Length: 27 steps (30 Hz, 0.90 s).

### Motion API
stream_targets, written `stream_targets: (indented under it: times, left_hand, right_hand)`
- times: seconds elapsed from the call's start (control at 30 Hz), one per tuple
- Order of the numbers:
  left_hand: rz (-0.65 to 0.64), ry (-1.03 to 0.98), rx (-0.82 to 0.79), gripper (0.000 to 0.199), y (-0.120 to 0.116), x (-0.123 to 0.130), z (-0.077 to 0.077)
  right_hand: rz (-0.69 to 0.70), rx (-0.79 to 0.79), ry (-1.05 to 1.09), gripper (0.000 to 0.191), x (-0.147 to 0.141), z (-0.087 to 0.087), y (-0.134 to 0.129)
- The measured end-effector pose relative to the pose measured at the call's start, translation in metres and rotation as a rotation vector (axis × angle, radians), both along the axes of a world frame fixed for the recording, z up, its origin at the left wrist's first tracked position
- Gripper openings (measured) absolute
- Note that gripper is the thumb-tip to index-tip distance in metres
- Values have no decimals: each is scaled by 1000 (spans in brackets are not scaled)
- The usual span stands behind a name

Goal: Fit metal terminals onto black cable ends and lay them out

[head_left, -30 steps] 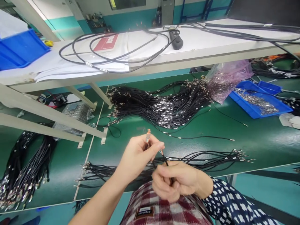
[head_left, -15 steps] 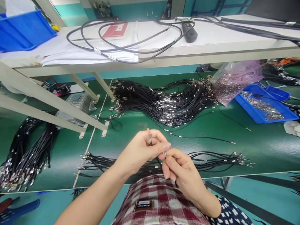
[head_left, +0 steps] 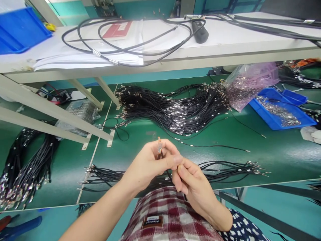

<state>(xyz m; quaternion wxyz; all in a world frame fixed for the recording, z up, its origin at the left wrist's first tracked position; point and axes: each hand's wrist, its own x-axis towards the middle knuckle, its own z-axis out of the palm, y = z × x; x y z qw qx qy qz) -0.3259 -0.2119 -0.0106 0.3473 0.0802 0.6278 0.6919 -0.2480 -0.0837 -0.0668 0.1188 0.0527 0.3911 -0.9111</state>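
My left hand [head_left: 147,165] is closed around a thin black cable [head_left: 169,174]. One cable end [head_left: 159,147], with a shiny metal piece and orange-coppery strands, pokes up beside its index finger. Pressed against the left thumb and fingertips, my right hand [head_left: 198,182] pinches at the cable's other visible part; the fingers cover what lies between them. Below both hands, a bundle of black cables [head_left: 220,169] with metal ends lies along the table's near edge. Farther back spreads a larger pile of black cables [head_left: 180,110] with white and silver bands.
A white shelf [head_left: 225,48] on slanted legs crosses the back, carrying looped cables and a blue bin [head_left: 22,31]. A pink bag [head_left: 247,87] of small metal parts and a blue tray [head_left: 272,124] are at right. More cables [head_left: 30,167] lie left on the green table [head_left: 276,150].
The coloured wires between my fingertips are now covered as the right fingers close in against the left. The view has shifted slightly; both hands stay in nearly the same place.
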Motion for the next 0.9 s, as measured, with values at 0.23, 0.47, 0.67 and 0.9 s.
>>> stream_targets:
  times: [0.23,0.47,0.67,0.9]
  left_hand:
    - [-10,85,-65,14,-1,-2,-2]
    - [-36,-13,-26,19,-3,-4,-3]
    - [10,-95,26,18,1,-1,2]
    - [69,-89,-3,15,5,4,4]
  right_hand:
    - [-50,150,72,17,-1,-3,3]
    - [-43,129,34,20,1,1,2]
    - [-82,89,36,18,0,-1,-2]
    - [-117,111,29,17,3,-5,-4]
